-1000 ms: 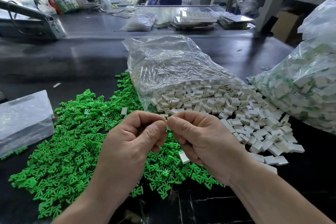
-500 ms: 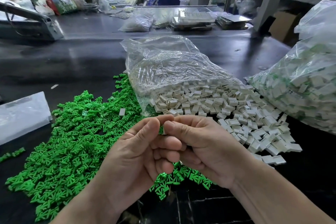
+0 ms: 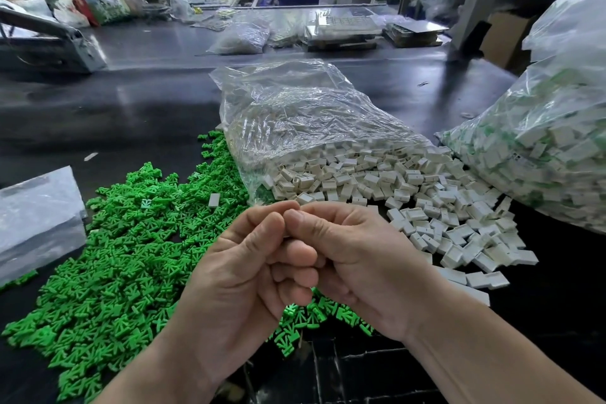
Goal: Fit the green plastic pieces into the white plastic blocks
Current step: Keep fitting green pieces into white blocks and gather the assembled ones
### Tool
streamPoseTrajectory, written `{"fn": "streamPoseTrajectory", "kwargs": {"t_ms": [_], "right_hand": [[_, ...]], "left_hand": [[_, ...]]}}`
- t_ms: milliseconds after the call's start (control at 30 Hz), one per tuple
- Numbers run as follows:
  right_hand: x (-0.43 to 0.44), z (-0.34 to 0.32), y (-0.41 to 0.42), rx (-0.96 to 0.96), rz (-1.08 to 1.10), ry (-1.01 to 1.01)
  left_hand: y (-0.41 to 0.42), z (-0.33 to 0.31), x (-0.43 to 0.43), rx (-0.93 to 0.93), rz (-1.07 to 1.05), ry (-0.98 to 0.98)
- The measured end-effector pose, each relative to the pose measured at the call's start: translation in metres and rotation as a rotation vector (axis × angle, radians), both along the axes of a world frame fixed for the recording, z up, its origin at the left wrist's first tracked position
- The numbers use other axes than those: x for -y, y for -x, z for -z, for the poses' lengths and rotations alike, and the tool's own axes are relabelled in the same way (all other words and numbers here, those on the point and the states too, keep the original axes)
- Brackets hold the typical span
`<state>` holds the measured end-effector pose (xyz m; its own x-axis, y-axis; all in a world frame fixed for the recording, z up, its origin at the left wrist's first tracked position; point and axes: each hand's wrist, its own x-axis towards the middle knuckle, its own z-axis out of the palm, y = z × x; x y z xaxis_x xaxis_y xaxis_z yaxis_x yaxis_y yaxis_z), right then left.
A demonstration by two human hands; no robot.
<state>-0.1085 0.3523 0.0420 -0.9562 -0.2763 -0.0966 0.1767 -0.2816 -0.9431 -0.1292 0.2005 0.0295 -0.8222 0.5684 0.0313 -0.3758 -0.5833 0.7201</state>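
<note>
Two hands: the left hand (image 3: 242, 275) and the right hand (image 3: 364, 259) are meeting thumb tip to thumb tip above the near part of the counter (image 3: 137, 108), the fingers of both curling inward.
Left grip: clenching, thumb pressing toward forefinger; whatever it is pinching is hiding behind the thumbs, so its contents cannot be told.
Right grip: clenching likewise, its contents equally hidden.
Step in hand (judged): a green part is probably being pushed into a white one between the thumbs.
Green supply: the green pieces (image 3: 131, 256) are lying in a loose heap on the counter, left of the hands and running beneath them; the left hand is sitting nearer.
White supply: the white blocks (image 3: 393, 180) are spilling from the mouth of a clear bag (image 3: 301, 121), ahead and to the right; the right hand is sitting nearer.
Stray: a lone block (image 3: 214, 200) is resting on the green heap, ahead and left of the left thumb.
Long axes: parts in both heaps are pointing every way, so any next pick is likely needing a turn in the fingers.
Output (judged): a large bag (image 3: 541, 147) at far right is holding white parts showing green, well apart from the hands.
Left edge: a flat bag (image 3: 36, 216) is lying beside the green heap.
Writing: nothing is reading legibly; a dark mark on the large bag is too small to make out.
</note>
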Motion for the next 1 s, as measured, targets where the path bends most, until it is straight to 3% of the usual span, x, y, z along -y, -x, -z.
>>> {"fn": "streamPoseTrajectory", "kwargs": {"t_ms": [233, 400, 633, 900, 1000], "right_hand": [[0.001, -0.004, -0.002, 0.036, -0.002, 0.015], [0.005, -0.014, -0.007, 0.051, -0.013, 0.155], [0.007, -0.013, -0.006, 0.051, 0.017, 0.140], [0.001, 0.004, 0.003, 0.050, 0.063, 0.097], [0.000, 0.004, 0.005, 0.103, 0.038, 0.200]], "left_hand": [[0.000, 0.000, -0.001, -0.003, -0.046, 0.021], [0.000, -0.002, 0.001, -0.001, -0.044, 0.040], [-0.002, -0.003, 0.000, 0.003, -0.051, 0.034], [-0.004, -0.005, -0.001, -0.123, -0.148, 0.167], [0.001, -0.006, 0.005, -0.163, -0.249, 0.291]]}}
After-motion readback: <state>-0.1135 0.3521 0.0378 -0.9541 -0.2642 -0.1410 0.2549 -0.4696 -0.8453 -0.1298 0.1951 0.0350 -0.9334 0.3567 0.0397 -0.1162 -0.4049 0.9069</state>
